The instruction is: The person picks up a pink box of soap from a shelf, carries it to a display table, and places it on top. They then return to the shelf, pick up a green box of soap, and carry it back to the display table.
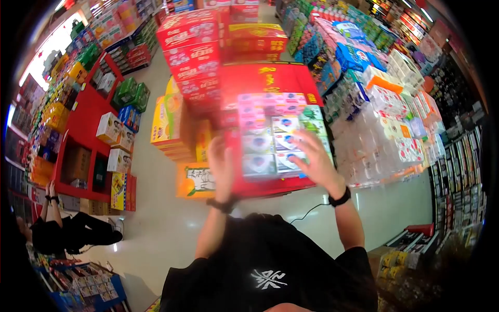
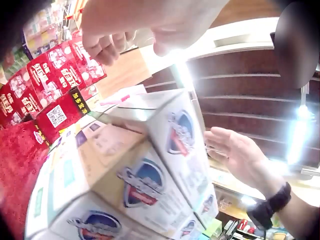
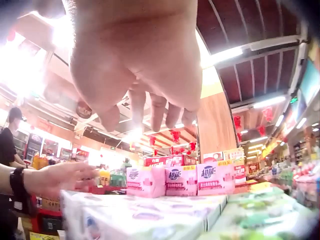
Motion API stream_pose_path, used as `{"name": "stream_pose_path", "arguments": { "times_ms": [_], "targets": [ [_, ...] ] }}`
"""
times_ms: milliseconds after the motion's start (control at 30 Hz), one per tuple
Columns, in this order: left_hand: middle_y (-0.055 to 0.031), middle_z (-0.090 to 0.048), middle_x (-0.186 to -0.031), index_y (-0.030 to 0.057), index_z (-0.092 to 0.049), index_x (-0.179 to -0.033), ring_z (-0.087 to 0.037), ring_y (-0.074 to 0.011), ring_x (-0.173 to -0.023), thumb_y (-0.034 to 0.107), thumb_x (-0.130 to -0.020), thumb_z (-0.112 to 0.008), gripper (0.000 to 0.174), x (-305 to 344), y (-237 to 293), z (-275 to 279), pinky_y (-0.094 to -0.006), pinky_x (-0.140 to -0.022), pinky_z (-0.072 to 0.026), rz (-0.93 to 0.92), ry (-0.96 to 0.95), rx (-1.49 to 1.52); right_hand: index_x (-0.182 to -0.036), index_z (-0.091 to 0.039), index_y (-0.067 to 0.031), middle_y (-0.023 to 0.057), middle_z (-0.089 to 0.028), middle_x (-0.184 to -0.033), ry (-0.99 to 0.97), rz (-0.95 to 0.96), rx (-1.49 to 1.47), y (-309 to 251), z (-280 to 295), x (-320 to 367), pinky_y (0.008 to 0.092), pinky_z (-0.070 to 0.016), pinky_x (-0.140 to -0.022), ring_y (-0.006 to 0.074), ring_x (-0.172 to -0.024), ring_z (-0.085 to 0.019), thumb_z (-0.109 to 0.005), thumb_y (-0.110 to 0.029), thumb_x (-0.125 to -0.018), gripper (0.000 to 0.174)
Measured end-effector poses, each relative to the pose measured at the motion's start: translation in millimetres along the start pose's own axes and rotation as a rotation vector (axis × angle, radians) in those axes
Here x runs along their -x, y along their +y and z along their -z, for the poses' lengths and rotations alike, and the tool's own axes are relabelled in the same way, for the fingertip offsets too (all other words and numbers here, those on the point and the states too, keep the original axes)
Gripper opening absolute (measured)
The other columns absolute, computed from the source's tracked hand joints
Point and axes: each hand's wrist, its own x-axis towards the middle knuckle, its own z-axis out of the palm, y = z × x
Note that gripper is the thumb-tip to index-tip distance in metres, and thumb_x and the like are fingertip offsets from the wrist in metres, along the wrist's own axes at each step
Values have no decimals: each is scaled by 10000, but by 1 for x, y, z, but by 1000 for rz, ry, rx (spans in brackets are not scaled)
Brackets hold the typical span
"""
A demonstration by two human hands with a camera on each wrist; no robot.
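White soap boxes (image 1: 259, 163) with blue shield logos stand stacked on a red display stand (image 1: 236, 174) in front of the person. My left hand (image 1: 222, 165), blurred, is just left of this stack with its fingers extended and nothing in its grasp. Over the stack's right part hovers my right hand (image 1: 318, 162), fingers spread and holding nothing. Pink soap packs (image 3: 181, 180) sit in a row behind the white boxes, and green boxes (image 1: 312, 113) lie along the right side. In the left wrist view the soap boxes (image 2: 145, 182) loom close below the left hand (image 2: 145, 25).
Tall red cartons (image 1: 189, 52) rise at the back left, with orange cartons (image 1: 171, 122) below them. Wrapped tissue packs (image 1: 390, 101) are piled to the right. Another person (image 1: 67, 229) in black is at the far left beside red shelving (image 1: 88, 125).
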Motion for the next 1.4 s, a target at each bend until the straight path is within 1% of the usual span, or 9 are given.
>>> {"name": "stream_pose_path", "arguments": {
  "times_ms": [100,233,300,367,467,767,967,1200,1400],
  "targets": [
    [-51,-535,-995,22,-490,-1259,-460,-124,-795,238,-974,-618,380,46,10,-2,-257,-690,-396,-102,155,21,-1022,-718,-50,130,-611,-1268,21,-3,-89,-10,6,71,420,-483,-985,325,-1176,-583,-729,-50,-824,198],
    [-41,-475,-808,30,-494,-980,-442,-138,-746,501,-949,-596,483,119,46,-36,-290,-669,-367,-158,-144,137,-1008,-705,-44,141,-612,-1253,-34,-167,-185,-21,9,168,424,-485,-969,338,-1145,-586,-701,-26,-837,172],
    [-38,-503,-785,11,-541,-972,-469,-131,-710,474,-936,-627,472,168,28,-58,-270,-628,-371,-108,-385,120,-1007,-697,-40,147,-612,-1247,-45,-283,-193,-28,7,215,426,-488,-960,343,-1127,-589,-692,-19,-842,166],
    [-37,-588,-850,27,-612,-1061,-558,-134,-747,218,-889,-695,270,213,23,-86,-280,-677,-466,-33,-689,-104,-1021,-686,-31,155,-610,-1242,32,-407,-194,-33,2,262,427,-490,-951,351,-1121,-589,-676,-19,-855,167],
    [-60,-635,-890,33,-632,-1140,-607,-158,-798,152,-862,-720,314,244,45,-141,-295,-730,-501,75,-1188,-171,-1039,-667,-17,166,-604,-1244,176,-600,-304,-54,13,305,427,-492,-944,363,-1130,-584,-643,-10,-868,172],
    [-137,-700,-939,30,-680,-1107,-666,-274,-871,259,-887,-721,321,370,52,-261,-373,-796,-526,50,-1730,-1,-1054,-641,7,192,-589,-1250,437,-983,-173,-66,65,455,429,-481,-965,381,-1135,-574,-574,-34,-878,193],
    [-190,-692,-1096,3,-653,-1183,-664,-330,-994,189,-942,-638,305,435,80,-311,-389,-854,-517,40,-2164,61,-1102,-637,14,197,-588,-1251,571,-1184,-103,-96,75,534,436,-455,-1001,375,-1160,-554,-538,-29,-848,276],
    [-225,-668,-1118,5,-628,-1195,-633,-393,-1022,183,-978,-567,287,497,102,-355,-419,-897,-503,-192,-2596,208,-1097,-652,-7,183,-607,-1213,822,-1476,-52,-127,47,574,422,-454,-1001,368,-1151,-560,-551,-79,-849,277],
    [-223,-659,-1129,0,-586,-1238,-635,-388,-1040,163,-971,-548,315,554,96,-391,-428,-896,-499,-334,-2761,175,-1016,-658,-37,179,-632,-1155,1013,-1542,-155,-124,96,602,428,-471,-968,367,-1098,-583,-587,-104,-849,194]
  ]
}}
